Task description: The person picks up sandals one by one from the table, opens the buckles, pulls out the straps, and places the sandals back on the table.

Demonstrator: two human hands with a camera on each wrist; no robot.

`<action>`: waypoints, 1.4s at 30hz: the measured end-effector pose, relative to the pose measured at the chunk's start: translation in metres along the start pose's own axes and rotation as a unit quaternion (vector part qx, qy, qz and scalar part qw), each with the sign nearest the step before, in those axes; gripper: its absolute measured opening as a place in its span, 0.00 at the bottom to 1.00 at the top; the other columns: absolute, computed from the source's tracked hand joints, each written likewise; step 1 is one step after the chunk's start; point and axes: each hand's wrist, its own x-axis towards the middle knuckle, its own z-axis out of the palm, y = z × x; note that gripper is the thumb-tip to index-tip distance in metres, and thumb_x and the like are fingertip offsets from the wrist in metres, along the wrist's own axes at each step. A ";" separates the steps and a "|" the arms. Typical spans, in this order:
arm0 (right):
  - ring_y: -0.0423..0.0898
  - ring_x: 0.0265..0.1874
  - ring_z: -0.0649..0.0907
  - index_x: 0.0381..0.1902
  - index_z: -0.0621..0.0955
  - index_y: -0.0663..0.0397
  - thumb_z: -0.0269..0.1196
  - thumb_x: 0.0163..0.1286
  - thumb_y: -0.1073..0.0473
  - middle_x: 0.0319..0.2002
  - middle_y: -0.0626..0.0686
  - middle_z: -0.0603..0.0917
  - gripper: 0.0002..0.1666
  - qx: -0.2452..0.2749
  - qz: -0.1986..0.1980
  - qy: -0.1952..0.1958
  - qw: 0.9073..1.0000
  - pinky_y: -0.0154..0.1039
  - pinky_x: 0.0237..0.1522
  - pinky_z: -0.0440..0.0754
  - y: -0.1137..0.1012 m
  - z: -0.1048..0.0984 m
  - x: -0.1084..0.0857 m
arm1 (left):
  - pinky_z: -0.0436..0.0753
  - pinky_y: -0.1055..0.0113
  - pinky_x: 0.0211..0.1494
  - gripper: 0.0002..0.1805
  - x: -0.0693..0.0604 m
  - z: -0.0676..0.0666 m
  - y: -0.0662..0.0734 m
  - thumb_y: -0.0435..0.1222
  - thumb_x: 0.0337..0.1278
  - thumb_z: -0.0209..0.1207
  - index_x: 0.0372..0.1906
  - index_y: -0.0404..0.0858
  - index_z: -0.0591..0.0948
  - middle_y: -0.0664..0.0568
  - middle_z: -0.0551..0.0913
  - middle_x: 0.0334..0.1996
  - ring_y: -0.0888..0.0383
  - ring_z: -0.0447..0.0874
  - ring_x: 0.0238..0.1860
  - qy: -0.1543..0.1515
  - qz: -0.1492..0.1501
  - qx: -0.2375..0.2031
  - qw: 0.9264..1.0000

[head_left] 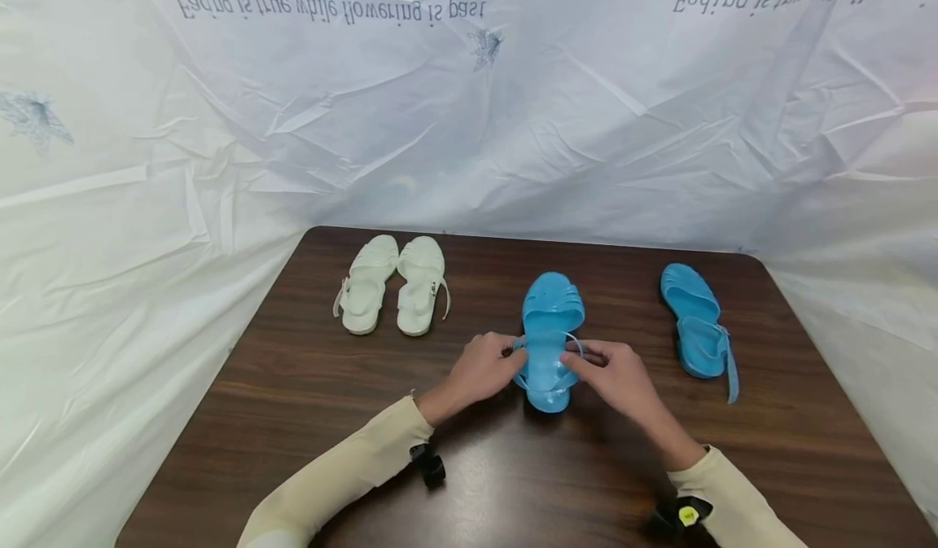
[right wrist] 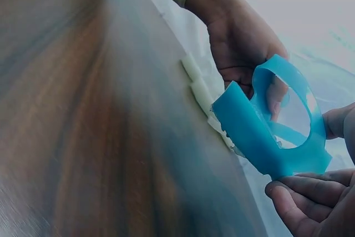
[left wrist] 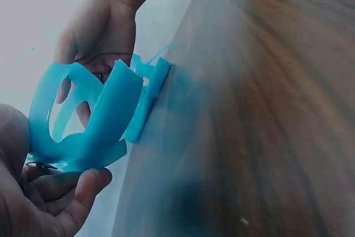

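My left hand (head_left: 485, 366) and right hand (head_left: 621, 379) each pinch a side of the blue sandal (head_left: 545, 361), held just above the table's (head_left: 315, 418) middle, with its mate (head_left: 687, 286) on the table's right and the white pair (head_left: 421, 283) towards its far left. I judge the step in hand as handling the straps; the next move calls for one side held steady while the other fingertips guide the loose end.
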 end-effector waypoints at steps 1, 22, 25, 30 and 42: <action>0.49 0.47 0.89 0.61 0.83 0.59 0.65 0.72 0.40 0.53 0.59 0.87 0.32 0.003 0.003 0.001 1.000 0.45 0.46 0.87 0.000 -0.003 0.001 | 0.63 0.71 0.16 0.17 0.002 0.001 0.002 0.40 0.73 0.50 0.39 0.40 0.89 0.58 0.65 0.08 0.63 0.58 0.09 -0.001 0.005 0.003 1.000; 0.59 0.46 0.86 0.70 0.75 0.61 0.60 0.74 0.35 0.61 0.67 0.81 0.41 -0.001 0.039 0.048 0.998 0.52 0.48 0.85 0.009 -0.064 0.019 | 0.63 0.71 0.19 0.23 0.069 0.029 0.042 0.37 0.78 0.50 0.19 0.43 0.67 0.55 0.63 0.12 0.61 0.61 0.13 0.030 0.056 -0.062 0.996; 0.62 0.48 0.86 0.71 0.73 0.63 0.58 0.76 0.36 0.61 0.69 0.80 0.41 -0.012 0.037 0.049 0.998 0.53 0.48 0.85 0.013 -0.072 0.022 | 0.63 0.71 0.19 0.23 0.076 0.037 0.046 0.38 0.78 0.50 0.19 0.43 0.67 0.55 0.63 0.12 0.61 0.61 0.13 0.035 0.054 -0.071 0.995; 0.64 0.51 0.85 0.75 0.68 0.64 0.55 0.77 0.35 0.66 0.72 0.74 0.44 -0.008 0.056 0.033 0.998 0.60 0.55 0.81 0.017 -0.086 0.027 | 0.64 0.70 0.20 0.24 0.088 0.049 0.051 0.38 0.79 0.49 0.19 0.43 0.66 0.55 0.65 0.13 0.60 0.63 0.13 0.038 0.059 -0.073 0.995; 0.61 0.47 0.88 0.75 0.64 0.71 0.52 0.77 0.32 0.65 0.76 0.73 0.50 -0.048 0.079 0.038 0.995 0.62 0.55 0.81 0.034 -0.109 0.035 | 0.65 0.71 0.20 0.23 0.116 0.080 0.055 0.38 0.81 0.48 0.21 0.42 0.68 0.54 0.65 0.14 0.61 0.64 0.13 0.028 0.059 -0.089 0.994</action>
